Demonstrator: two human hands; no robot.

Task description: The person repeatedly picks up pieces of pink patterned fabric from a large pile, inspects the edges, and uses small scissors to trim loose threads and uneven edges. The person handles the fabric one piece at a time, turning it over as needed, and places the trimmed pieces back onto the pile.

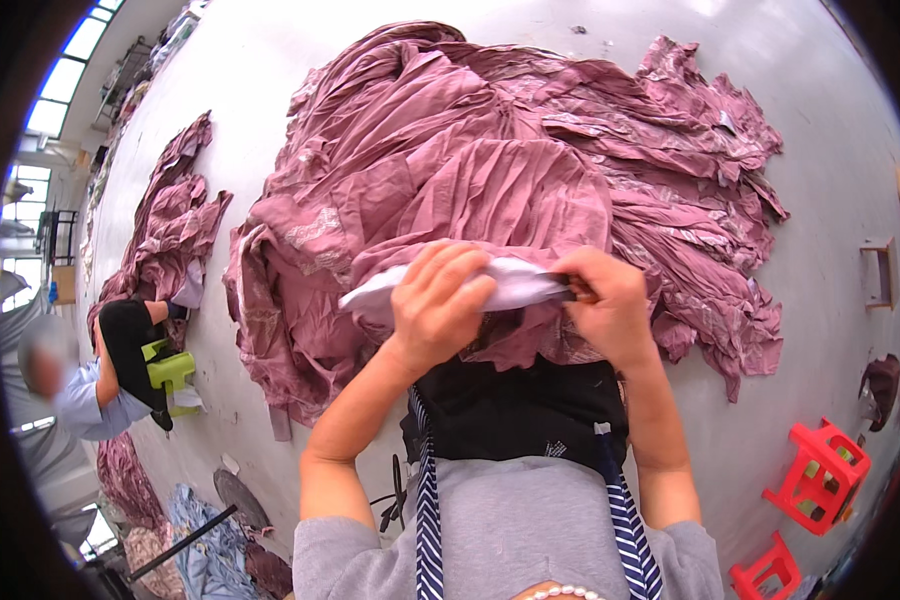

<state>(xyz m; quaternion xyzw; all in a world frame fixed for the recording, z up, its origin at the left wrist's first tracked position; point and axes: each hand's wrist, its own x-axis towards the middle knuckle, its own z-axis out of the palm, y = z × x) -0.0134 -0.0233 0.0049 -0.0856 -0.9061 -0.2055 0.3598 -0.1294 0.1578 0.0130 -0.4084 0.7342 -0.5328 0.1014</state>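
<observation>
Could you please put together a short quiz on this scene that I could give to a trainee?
1. True or false: both hands hold the same piece of pale cloth.
2. What colour is the big heap of garments on the floor?
A. blue
B. dusty pink
C. green
3. Fill in: the stools at lower right are ____.

Key
1. True: the left hand grips it from above, and the right hand pinches its right end along with a small dark tool whose kind I cannot tell.
2. B.
3. Red.
</observation>
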